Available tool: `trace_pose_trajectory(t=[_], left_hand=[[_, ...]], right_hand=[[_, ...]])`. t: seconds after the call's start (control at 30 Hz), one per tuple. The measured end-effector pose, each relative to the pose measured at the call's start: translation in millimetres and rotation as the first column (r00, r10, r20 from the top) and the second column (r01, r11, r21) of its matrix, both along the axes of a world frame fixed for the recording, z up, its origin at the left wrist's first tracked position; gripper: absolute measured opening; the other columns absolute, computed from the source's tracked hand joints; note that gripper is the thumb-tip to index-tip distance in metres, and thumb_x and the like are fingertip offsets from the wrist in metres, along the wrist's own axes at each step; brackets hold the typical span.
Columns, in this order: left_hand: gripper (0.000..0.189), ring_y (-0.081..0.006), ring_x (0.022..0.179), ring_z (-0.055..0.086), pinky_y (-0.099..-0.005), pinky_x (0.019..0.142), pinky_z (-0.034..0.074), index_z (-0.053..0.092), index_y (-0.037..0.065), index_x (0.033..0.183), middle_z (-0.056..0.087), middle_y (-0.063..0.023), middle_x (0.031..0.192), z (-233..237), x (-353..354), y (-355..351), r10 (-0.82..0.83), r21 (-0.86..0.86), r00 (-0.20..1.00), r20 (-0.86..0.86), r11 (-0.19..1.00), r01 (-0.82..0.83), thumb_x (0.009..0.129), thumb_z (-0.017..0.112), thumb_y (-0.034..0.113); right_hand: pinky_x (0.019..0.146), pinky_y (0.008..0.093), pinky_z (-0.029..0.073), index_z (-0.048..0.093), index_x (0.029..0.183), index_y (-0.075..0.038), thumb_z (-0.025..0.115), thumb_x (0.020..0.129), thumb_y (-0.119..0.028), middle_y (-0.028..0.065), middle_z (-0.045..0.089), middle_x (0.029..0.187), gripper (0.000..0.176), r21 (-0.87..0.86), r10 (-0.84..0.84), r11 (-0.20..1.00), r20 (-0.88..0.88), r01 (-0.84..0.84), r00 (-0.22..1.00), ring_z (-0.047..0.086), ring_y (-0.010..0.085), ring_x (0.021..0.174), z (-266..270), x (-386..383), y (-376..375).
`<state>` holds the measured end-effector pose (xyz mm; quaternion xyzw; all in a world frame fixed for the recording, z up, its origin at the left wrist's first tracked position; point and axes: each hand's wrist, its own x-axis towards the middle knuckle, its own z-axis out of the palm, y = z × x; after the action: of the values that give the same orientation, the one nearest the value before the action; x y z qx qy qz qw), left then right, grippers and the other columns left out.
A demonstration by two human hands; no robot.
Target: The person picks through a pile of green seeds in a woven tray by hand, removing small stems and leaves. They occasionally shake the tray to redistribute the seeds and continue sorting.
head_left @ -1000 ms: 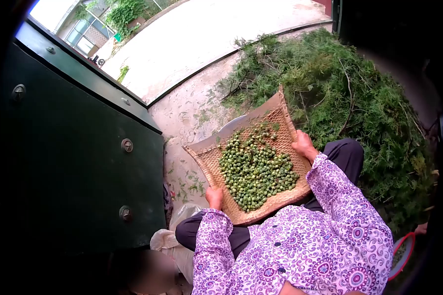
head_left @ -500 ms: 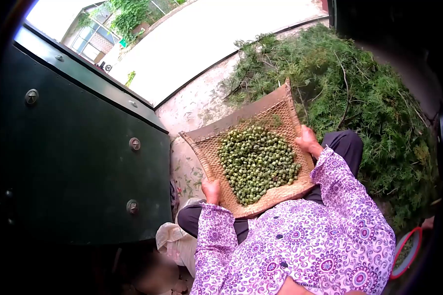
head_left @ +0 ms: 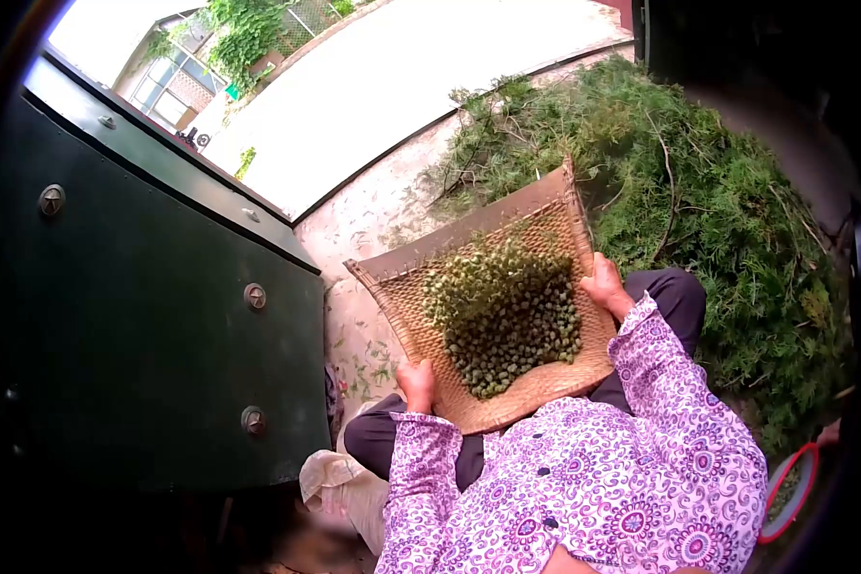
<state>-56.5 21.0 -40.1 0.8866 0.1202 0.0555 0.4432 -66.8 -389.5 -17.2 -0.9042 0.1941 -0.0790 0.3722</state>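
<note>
Firmly, the left hand (head_left: 416, 383) closes over the near left edge of the woven tray (head_left: 407, 298), thumb on top and the other fingers hidden underneath. The right hand (head_left: 605, 285) clamps the tray's right edge in the same way.

The tray is flat, tan and basket-woven, with a smooth band along its far rim. It is held above the person's lap, and the far corner tips upward. A heap of small round green berries (head_left: 507, 316) covers its middle and looks blurred.

Off the right edge, a pile of cut green branches (head_left: 708, 191) lies just beside the tray. To the left, a dark green metal panel (head_left: 163, 316) stands near. Bare concrete ground (head_left: 368, 225) opens beyond the far rim. A white bag (head_left: 335, 478) lies below the left knee, and a red-rimmed sieve (head_left: 790, 493) sits at the lower right.
</note>
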Motion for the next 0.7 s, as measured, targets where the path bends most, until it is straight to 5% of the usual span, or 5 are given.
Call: trace_pose_trajectory(t=[0.1, 0.3, 0.43, 0.5, 0.7], left_hand=[[0.02, -0.0212, 0.064, 0.061, -0.0332, 0.062, 0.047, 0.06, -0.001, 0.082, 0.064, -0.0125, 0.071, -7, -17, 3, -0.013, -0.11, 0.989, -0.151, 0.994, -0.004, 0.065, 0.061, 0.008], [0.021, -0.02, 0.067, 0.06, -0.0317, 0.064, 0.048, 0.054, -0.004, 0.092, 0.064, -0.0105, 0.082, 32, -11, -1, 0.058, -0.506, 0.988, 0.144, 0.862, 0.023, 0.071, 0.055, 0.0], [0.023, -0.0247, 0.067, 0.061, -0.0337, 0.061, 0.047, 0.055, -0.004, 0.089, 0.063, -0.0166, 0.078, 13, 4, 0, 0.058, -0.124, 0.998, 0.039, 0.991, -0.053, 0.069, 0.057, 0.007], [0.022, -0.0284, 0.071, 0.062, -0.038, 0.065, 0.047, 0.06, 0.001, 0.084, 0.063, -0.0187, 0.078, -18, 5, 3, 0.045, 0.135, 0.986, -0.162, 0.991, -0.023, 0.066, 0.058, 0.012], [0.021, -0.0252, 0.067, 0.062, -0.0346, 0.064, 0.048, 0.058, -0.001, 0.087, 0.064, -0.0143, 0.074, 0, -9, -8, 0.017, -0.135, 1.0, 0.01, 0.991, -0.016, 0.067, 0.057, 0.007]], right_hand=[[0.07, 0.0427, 0.044, 0.047, 0.087, 0.002, 0.057, 0.063, -0.015, 0.0203, 0.056, 0.079, 0.031, 0.058, 0.025, 0.998, -0.037, -0.023, 0.999, 0.056, 0.036, 0.074, -4, -14, 0], [0.062, 0.0399, 0.046, 0.046, 0.087, 0.002, 0.057, 0.065, -0.012, 0.018, 0.057, 0.07, 0.028, 0.045, 0.05, 0.997, 0.203, -0.06, 0.978, 0.057, 0.0341, 0.065, 121, -4, 21], [0.064, 0.0406, 0.047, 0.047, 0.088, 0.002, 0.058, 0.066, -0.012, 0.0201, 0.058, 0.073, 0.028, -0.049, 0.129, 0.992, 0.33, -0.12, 0.935, 0.058, 0.0364, 0.069, 58, 17, 5], [0.067, 0.044, 0.045, 0.048, 0.087, 0.002, 0.058, 0.064, -0.013, 0.024, 0.057, 0.079, 0.029, -0.052, 0.046, 0.998, 0.049, -0.043, 0.998, 0.057, 0.0393, 0.076, 15, 7, 1], [0.062, 0.0415, 0.045, 0.046, 0.084, 0.002, 0.059, 0.064, -0.015, 0.0187, 0.056, 0.071, 0.029, -0.045, 0.03, 0.999, 0.127, -0.024, 0.991, 0.057, 0.035, 0.067, 25, -17, -3]])
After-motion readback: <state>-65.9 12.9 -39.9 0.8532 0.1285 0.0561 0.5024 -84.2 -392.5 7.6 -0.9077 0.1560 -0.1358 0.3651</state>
